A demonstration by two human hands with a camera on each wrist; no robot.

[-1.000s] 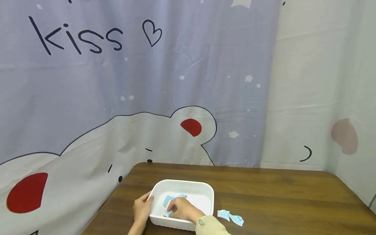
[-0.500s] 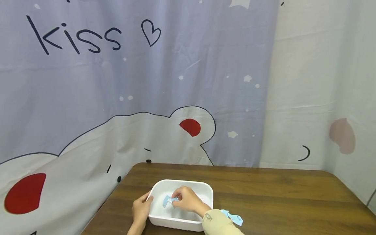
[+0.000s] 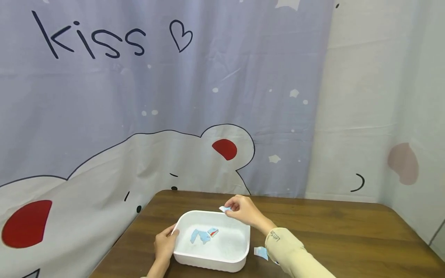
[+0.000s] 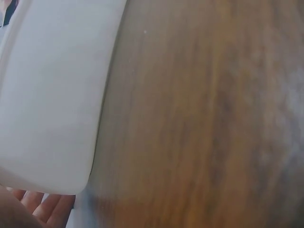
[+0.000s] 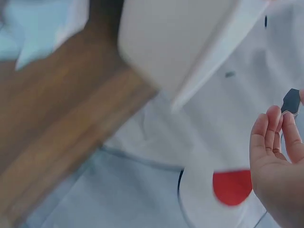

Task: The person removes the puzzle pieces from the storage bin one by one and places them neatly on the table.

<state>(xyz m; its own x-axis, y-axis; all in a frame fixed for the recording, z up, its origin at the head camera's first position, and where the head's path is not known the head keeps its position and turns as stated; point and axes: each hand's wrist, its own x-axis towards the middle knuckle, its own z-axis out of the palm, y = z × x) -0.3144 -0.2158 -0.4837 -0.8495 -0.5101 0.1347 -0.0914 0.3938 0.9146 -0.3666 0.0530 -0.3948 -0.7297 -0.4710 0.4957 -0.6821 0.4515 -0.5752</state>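
Observation:
A white plastic tub (image 3: 211,266) stands on the table. My left hand (image 3: 165,244) grips its left wall, thumb at the rim; in the left wrist view, the fingers (image 4: 45,209) lie against the tub's end. My right hand (image 3: 245,210) pinches a light-blue paper piece (image 3: 224,209) above the tub's far rim, raised off the bottom. In the right wrist view that held piece (image 5: 290,101) looks dark between thumb and fingers. Inside the tub lie several irregular light-blue pieces (image 3: 204,236), one of them with a red strip (image 3: 213,232).
Right of the tub, another light-blue piece (image 3: 260,253) lies on the brown wooden table (image 3: 330,231); my right sleeve (image 3: 295,251) covers most of a second one beside it. A printed curtain (image 3: 222,96) hangs behind the table's far edge.
My right hand has lifted a light-blue piece out of the tub, moving up and to the right past the far rim. The left hand keeps its grip on the tub.

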